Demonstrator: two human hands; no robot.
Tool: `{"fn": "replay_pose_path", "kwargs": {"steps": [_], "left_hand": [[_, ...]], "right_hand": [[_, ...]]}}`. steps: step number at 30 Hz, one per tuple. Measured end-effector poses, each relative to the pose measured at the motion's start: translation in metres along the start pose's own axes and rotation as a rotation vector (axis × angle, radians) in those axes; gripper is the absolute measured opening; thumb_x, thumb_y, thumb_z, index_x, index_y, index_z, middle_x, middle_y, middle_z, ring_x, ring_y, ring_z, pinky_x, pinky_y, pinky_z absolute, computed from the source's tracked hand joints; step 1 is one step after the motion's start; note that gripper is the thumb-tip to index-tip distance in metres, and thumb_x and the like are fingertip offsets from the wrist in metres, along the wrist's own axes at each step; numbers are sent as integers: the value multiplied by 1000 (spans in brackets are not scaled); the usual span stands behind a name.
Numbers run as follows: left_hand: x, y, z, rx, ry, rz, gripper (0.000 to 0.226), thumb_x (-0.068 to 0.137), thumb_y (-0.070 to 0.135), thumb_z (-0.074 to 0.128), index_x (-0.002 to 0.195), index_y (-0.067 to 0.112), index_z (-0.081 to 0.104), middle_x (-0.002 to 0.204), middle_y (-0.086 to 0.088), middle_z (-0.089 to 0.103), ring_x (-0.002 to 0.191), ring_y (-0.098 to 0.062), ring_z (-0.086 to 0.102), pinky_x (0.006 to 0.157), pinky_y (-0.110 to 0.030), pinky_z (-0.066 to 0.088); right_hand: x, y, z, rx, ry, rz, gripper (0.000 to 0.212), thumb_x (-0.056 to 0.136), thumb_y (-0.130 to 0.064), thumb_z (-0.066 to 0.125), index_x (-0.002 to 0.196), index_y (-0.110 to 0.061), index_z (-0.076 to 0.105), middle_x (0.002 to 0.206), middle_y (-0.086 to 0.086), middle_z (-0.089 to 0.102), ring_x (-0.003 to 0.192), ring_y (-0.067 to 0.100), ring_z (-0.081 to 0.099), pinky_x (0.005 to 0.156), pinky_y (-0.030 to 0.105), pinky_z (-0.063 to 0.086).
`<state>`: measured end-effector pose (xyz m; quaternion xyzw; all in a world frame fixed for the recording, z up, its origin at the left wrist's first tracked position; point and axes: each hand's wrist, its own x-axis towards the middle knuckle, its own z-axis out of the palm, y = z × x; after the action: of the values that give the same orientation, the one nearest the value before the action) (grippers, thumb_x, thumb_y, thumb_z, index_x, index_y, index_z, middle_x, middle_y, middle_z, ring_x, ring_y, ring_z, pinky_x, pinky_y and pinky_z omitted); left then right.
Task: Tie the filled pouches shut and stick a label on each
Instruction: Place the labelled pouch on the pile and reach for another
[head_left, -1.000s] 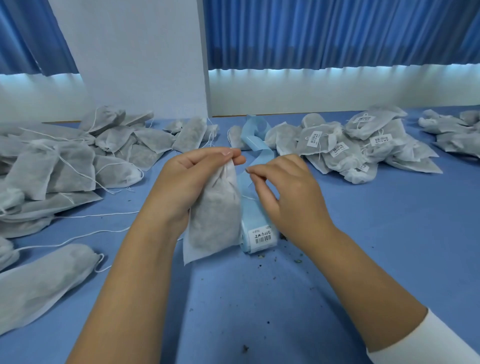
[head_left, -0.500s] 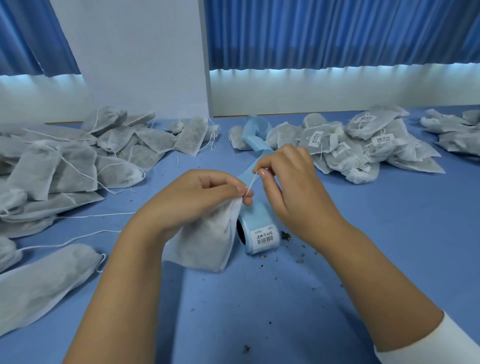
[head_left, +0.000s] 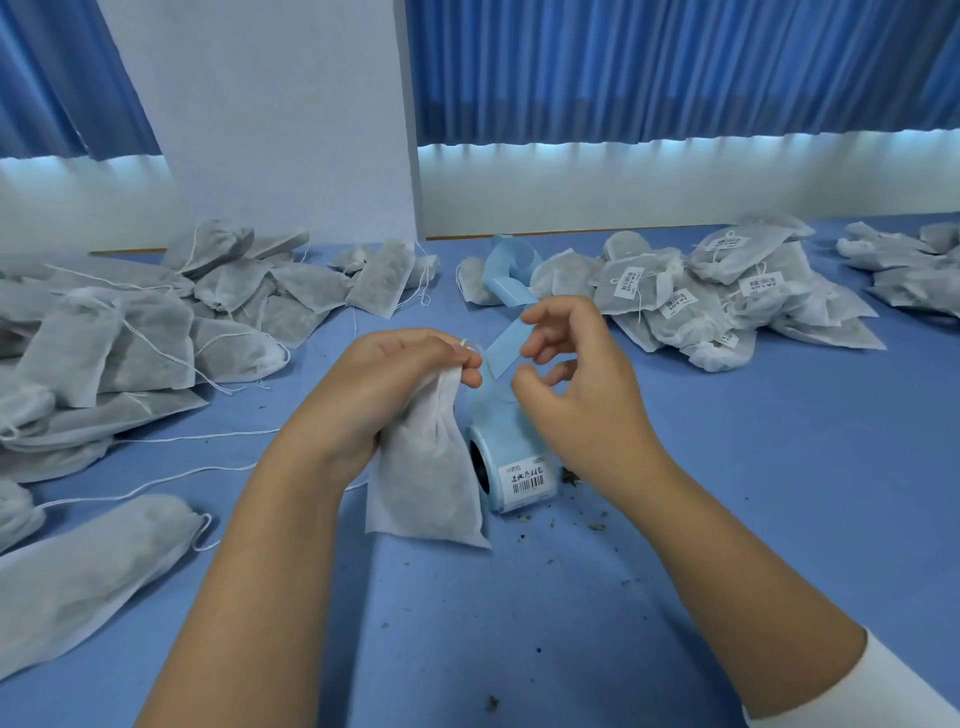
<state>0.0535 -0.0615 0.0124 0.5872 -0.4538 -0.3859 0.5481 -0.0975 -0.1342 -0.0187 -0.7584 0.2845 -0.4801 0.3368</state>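
My left hand (head_left: 384, 384) grips the gathered neck of a filled grey mesh pouch (head_left: 426, 478), which hangs down with its bottom near the blue table (head_left: 779, 493). A bit of white string shows at the neck by my fingertips. My right hand (head_left: 576, 395) hovers just right of the neck with fingers loosely curled and spread, holding nothing that I can see. A roll of pale blue labels (head_left: 514, 467) lies between my hands behind the pouch, one barcode label facing me, its backing strip (head_left: 511, 296) trailing away to the back.
A heap of untied pouches (head_left: 130, 332) with loose strings lies at the left. One long pouch (head_left: 78, 577) lies near my left forearm. Labelled pouches (head_left: 717, 296) are piled at the right back, more at the far right (head_left: 909, 265). Dry crumbs dot the table.
My right hand pinched the string and pulled it up and right, then released it and opened. My left hand kept its grip on the pouch neck and the pouch swung more upright.
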Motion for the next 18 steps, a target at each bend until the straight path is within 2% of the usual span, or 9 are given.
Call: {"fn": "replay_pose_path", "kwargs": {"steps": [2, 4, 8, 13, 18], "left_hand": [[0, 0, 1, 2, -14, 12, 15, 70, 26, 64, 62, 24, 76, 71, 6, 71, 65, -3, 63, 82, -32, 47], [0, 0, 2, -10, -15, 19, 15, 69, 25, 63, 61, 24, 76, 70, 5, 71, 65, -4, 63, 81, -31, 47], [1, -1, 0, -1, -22, 14, 12, 68, 26, 65, 62, 25, 75, 71, 5, 71, 66, -4, 62, 83, -32, 48], [0, -1, -2, -2, -80, 30, 12, 71, 25, 66, 63, 25, 74, 68, 3, 70, 67, -4, 65, 84, -32, 48], [0, -4, -1, 46, -95, 42, 11, 73, 27, 65, 62, 26, 69, 69, 4, 66, 65, -8, 58, 71, -24, 44]], "right_hand": [[-1, -5, 1, 199, -118, 66, 31, 85, 0, 63, 102, -24, 53, 80, -9, 64, 77, 6, 58, 69, 16, 43], [-2, -6, 4, 270, -203, 98, 29, 87, 0, 66, 102, -22, 54, 78, -9, 66, 78, 6, 61, 72, 16, 44], [-1, -5, 5, 384, -187, 139, 28, 87, 2, 67, 103, -17, 55, 84, -4, 70, 82, 9, 65, 79, 24, 49], [1, -2, 1, 471, -212, 172, 24, 88, 0, 66, 99, -19, 57, 90, 2, 73, 88, 17, 67, 74, 24, 52], [1, -1, 2, 401, -236, 130, 25, 87, 2, 66, 97, -17, 54, 83, 1, 70, 78, 13, 62, 77, 23, 48]]}}
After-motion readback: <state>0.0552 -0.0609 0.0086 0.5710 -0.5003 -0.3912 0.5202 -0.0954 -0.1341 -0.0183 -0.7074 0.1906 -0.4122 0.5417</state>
